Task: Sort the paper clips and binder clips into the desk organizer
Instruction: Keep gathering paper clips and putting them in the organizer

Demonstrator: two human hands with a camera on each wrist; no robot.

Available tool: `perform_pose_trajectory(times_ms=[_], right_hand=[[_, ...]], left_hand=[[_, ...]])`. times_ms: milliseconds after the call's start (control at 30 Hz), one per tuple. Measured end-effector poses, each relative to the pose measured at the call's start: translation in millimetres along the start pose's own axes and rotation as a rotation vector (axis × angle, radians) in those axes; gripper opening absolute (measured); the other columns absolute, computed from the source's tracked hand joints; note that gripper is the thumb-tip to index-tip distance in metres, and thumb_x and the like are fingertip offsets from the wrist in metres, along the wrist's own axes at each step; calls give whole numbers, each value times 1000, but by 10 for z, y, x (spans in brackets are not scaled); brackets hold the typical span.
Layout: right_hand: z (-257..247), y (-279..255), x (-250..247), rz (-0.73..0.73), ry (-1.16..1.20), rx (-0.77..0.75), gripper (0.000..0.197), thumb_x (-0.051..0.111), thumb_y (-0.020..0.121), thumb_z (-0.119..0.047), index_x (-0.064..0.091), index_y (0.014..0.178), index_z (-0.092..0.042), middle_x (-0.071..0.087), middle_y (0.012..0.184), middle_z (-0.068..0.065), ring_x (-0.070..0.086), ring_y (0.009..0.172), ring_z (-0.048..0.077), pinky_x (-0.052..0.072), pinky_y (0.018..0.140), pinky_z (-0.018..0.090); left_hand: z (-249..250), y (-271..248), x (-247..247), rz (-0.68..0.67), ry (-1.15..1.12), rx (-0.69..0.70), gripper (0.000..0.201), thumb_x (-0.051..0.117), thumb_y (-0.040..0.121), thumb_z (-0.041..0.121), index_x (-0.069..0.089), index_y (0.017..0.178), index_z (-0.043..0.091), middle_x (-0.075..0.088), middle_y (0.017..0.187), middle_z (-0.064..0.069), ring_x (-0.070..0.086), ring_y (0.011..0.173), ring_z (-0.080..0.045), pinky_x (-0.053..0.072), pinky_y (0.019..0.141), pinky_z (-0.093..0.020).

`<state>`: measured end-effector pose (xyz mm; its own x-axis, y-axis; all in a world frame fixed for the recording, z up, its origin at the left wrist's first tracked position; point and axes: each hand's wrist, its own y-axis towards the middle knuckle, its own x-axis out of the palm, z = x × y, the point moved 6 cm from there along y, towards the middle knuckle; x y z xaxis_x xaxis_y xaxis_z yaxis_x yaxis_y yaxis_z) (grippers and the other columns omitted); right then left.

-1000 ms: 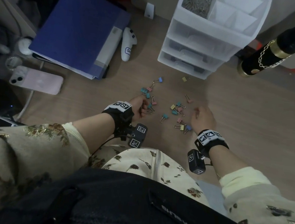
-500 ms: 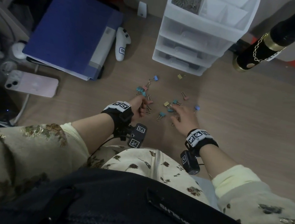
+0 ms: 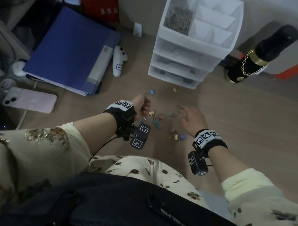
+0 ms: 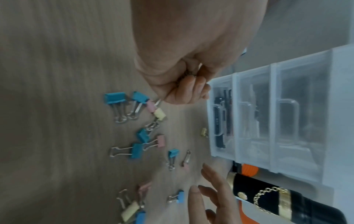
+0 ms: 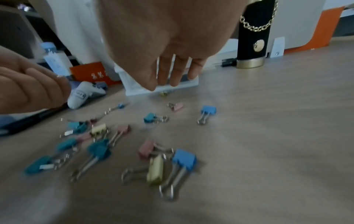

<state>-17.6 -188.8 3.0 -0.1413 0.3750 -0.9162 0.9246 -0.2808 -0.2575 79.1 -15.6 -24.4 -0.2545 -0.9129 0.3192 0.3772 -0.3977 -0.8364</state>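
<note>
The white desk organizer (image 3: 194, 50) stands at the back of the desk, with paper clips (image 3: 179, 17) in its top left compartment. Several coloured binder clips (image 3: 157, 122) lie scattered in front of it. One blue clip (image 3: 151, 91) and one yellow clip (image 3: 175, 90) lie apart, nearer the drawers. My left hand (image 3: 146, 107) is a fist at the left of the pile; in the left wrist view metal clip wires show between its curled fingers (image 4: 191, 84). My right hand (image 3: 184, 110) hovers over the right of the pile with straight fingers (image 5: 172, 72) and holds nothing.
A blue folder (image 3: 69, 49), a white controller (image 3: 119, 60) and a pink phone (image 3: 31, 100) lie to the left. A black bottle with a gold chain (image 3: 256, 55) stands to the right of the organizer. Bare wooden desk (image 3: 250, 129) extends to the right.
My right hand has pulled back from the middle of the pile to the right and opened its fingers. The left fist has shifted slightly forward, still curled.
</note>
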Motion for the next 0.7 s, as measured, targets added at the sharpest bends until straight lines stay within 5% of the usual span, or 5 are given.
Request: perform_pose_trajectory(times_ms=[133,300,467,567,700], right_hand=[[-109,157,-391,121,66,-63,38,48,90,-9,53,128,-13,53,129,12,47,118,30,37,98,38],[-447,333,-1083,418,143,-329,27,47,89,-5,63,110,-7,61,111,14,57,101,31,44,85,37],[-651,507,-1682,552,74,-485,24,45,89,-9,66,101,-5,67,94,12,60,88,30,46,78,36],[-624,589,-1628,417,120,-387,21,50,89,-10,67,102,-10,67,89,8,59,82,25,49,76,37],[-536,499,-912,5,-20,-272,18,54,88,-16,67,100,-14,66,95,1,59,86,19,41,72,25]], left_hand=[[398,-134,247,-83,11,49,35,28,97,19,39,64,16,39,35,7,26,22,-4,17,27,-9],[1083,-426,657,-211,180,180,34,35,95,22,31,61,23,25,35,9,18,25,-7,11,28,-11],[1671,-651,973,-278,148,308,33,32,93,18,29,61,23,22,35,8,14,27,-7,10,30,-13],[1743,-625,1009,-257,109,320,33,34,93,18,29,60,22,22,35,8,14,27,-7,10,31,-12],[1478,-439,881,-232,136,260,31,32,92,18,28,61,23,22,35,8,14,28,-7,10,30,-12]])
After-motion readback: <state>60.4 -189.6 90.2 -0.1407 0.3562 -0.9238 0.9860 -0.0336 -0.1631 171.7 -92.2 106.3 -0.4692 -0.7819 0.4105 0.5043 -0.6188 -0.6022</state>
